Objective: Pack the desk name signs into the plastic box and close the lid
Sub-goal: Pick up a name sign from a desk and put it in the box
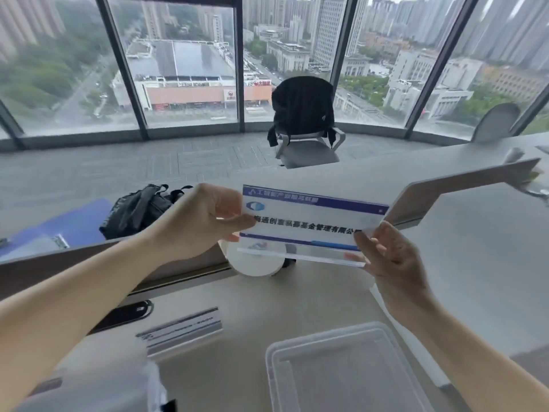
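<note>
Both bare hands held a clear acrylic desk name sign with a blue-and-white printed card (312, 223) up in the air above the pale grey desk (463, 263), its printed face turned toward the camera. The left hand (205, 221) pinched the sign's left edge, thumb on the front face and fingers wrapped behind. The right hand (392, 257) gripped the lower right corner, fingertips closed on the transparent base and the card's edge. The sign sat roughly level, tilted slightly down to the right.

Below the sign, near the bottom of the view, lay a translucent rectangular plastic box (347, 373) on the desk; whether its lid was on or off could not be told. To the left of the box a second acrylic name sign (182, 331) rested on the desk, its print too blurred to read. A white round disc-shaped object (257, 261) stood on the desk just behind the held sign, partly hidden by it.

Beyond the desk divider, a black backpack (139, 209) lay beside a blue folder (77, 224). Further back a grey office chair draped with a black garment (303, 114) stood before the tall windows
</note>
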{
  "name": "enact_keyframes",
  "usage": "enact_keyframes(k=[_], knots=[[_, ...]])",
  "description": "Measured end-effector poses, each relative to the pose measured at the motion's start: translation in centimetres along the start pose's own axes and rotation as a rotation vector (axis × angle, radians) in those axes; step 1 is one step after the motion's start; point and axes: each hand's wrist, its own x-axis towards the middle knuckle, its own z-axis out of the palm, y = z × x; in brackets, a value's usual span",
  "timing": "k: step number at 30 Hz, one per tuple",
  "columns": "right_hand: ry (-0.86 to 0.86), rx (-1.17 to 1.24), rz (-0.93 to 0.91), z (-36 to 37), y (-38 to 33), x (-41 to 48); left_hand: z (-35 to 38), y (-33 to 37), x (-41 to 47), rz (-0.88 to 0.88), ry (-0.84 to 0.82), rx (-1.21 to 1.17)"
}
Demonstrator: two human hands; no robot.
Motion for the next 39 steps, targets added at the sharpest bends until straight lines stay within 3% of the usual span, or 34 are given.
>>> enact_keyframes(k=[9, 16, 20, 22, 25, 28, 31, 34, 39], knots=[[-0.285, 0.067, -0.017, 12.1, -5.0, -7.3, -7.8, 0.7, -18.5, -0.156, 0.248, 0.021], [-0.535, 0.085, -0.005, 23.9, -7.0, -14.8, -15.2, 1.5, -31.9, -0.169, 0.45, 0.184], [-0.657, 0.047, -0.02, 31.0, -6.9, -18.5, -18.2, 0.0, -36.8, -0.194, 0.414, 0.439], [-0.672, 0.024, -0.015, 34.3, -6.4, -20.4, -19.3, -1.5, -38.6, -0.208, 0.355, 0.658], [-0.658, -0.041, -0.02, 38.6, -4.7, -23.1, -21.0, -4.1, -40.6, -0.258, 0.253, 0.79], [-0.516, -0.054, 0.083, 41.7, -2.1, -25.5, -21.3, -6.7, -42.1, -0.283, 0.246, 0.802], [-0.331, 0.117, 0.391, 44.4, 0.0, -27.9, -20.3, -8.8, -42.8, -0.346, 0.306, 0.687], [-0.352, 0.231, 0.695, 46.3, 2.0, -30.6, -18.2, -11.3, -42.6, -0.414, 0.316, 0.628], [-0.376, 0.079, 0.813, 47.5, 8.2, -31.7, -14.2, -16.2, -41.5, -0.618, 0.198, 0.495]])
